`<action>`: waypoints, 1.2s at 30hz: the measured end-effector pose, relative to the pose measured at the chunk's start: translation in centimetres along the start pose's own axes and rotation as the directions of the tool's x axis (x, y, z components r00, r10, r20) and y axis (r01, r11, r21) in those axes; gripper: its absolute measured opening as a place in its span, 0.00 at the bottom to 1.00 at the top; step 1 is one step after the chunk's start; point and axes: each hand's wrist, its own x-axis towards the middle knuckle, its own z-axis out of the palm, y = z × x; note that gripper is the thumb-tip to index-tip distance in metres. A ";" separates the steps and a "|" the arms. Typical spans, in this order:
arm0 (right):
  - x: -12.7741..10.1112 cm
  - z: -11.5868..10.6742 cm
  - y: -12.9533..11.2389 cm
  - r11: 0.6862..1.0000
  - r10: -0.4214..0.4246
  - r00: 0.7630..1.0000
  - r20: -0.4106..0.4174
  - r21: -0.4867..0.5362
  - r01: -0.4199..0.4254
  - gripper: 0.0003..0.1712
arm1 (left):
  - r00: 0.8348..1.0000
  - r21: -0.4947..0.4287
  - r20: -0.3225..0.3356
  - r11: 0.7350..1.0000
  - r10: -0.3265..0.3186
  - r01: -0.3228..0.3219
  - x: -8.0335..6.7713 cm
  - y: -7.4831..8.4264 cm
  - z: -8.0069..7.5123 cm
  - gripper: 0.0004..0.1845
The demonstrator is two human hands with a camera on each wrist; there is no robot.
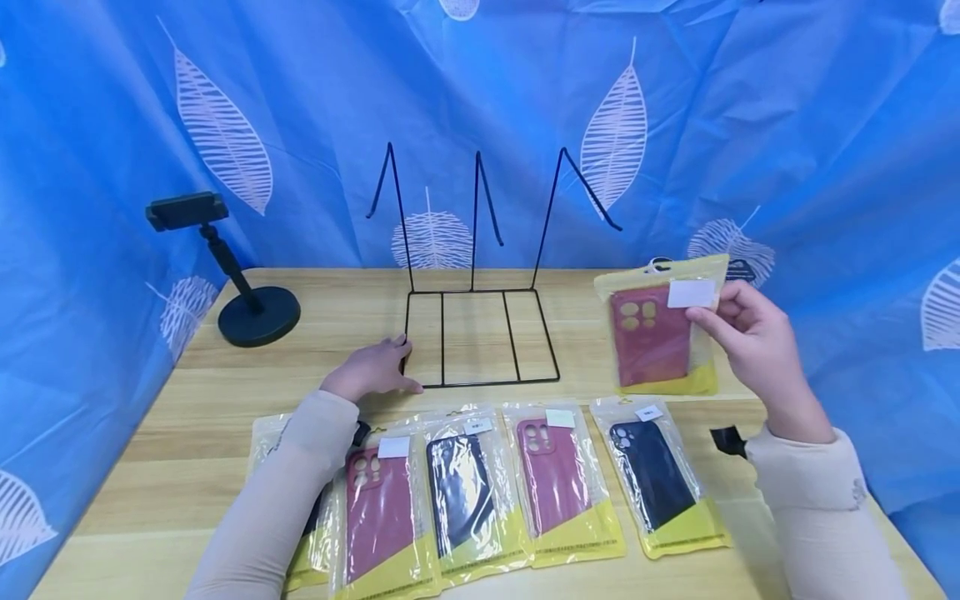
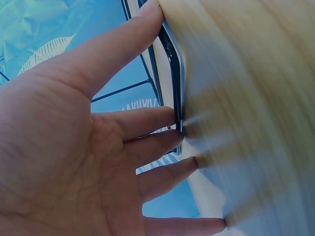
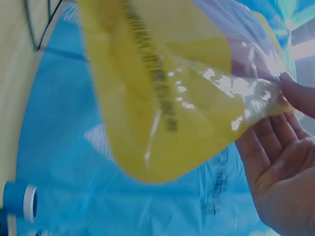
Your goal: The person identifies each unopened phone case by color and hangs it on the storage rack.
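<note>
Rack [image 1: 480,337] bare at desk [image 1: 225,467] centre, no pack on it yet. Left hand [image 1: 372,369] flat, fingers straight, steadying rack's 9 o'clock corner. Right hand [image 1: 753,337] pinches red pack [image 1: 660,333], lifted at rack's 3 o'clock. Row of packs [image 1: 555,479] waits at 6 o'clock.

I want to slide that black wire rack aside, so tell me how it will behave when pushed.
The wire rack is probably light and stiff: thin rods, open frame. It may skid easily on the smooth wooden table. Its tall prongs could make it tip if pushed high; the left hand touches its base corner.
</note>
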 end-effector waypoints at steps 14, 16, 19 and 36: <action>3.7 3.8 -1.4 0.906 -0.050 0.999 -0.007 0.421 0.049 0.03 | 1.000 0.004 -0.018 1.000 0.001 -0.001 0.0 -0.2 0.0 0.51; 4.0 4.1 -1.3 0.906 -0.034 0.999 -0.013 0.423 0.036 0.03 | 1.000 0.000 -0.017 1.000 0.000 0.000 0.0 -0.2 0.0 0.51; 4.5 4.5 -1.0 0.904 -0.003 1.000 -0.017 0.427 0.010 0.03 | 1.000 -0.002 -0.017 1.000 0.001 -0.001 -0.1 -0.2 0.0 0.51; 6.6 6.1 0.2 0.933 0.077 0.997 0.007 0.351 -0.075 0.05 | 1.000 -0.022 -0.016 1.000 -0.003 0.003 -0.3 0.1 -0.1 0.50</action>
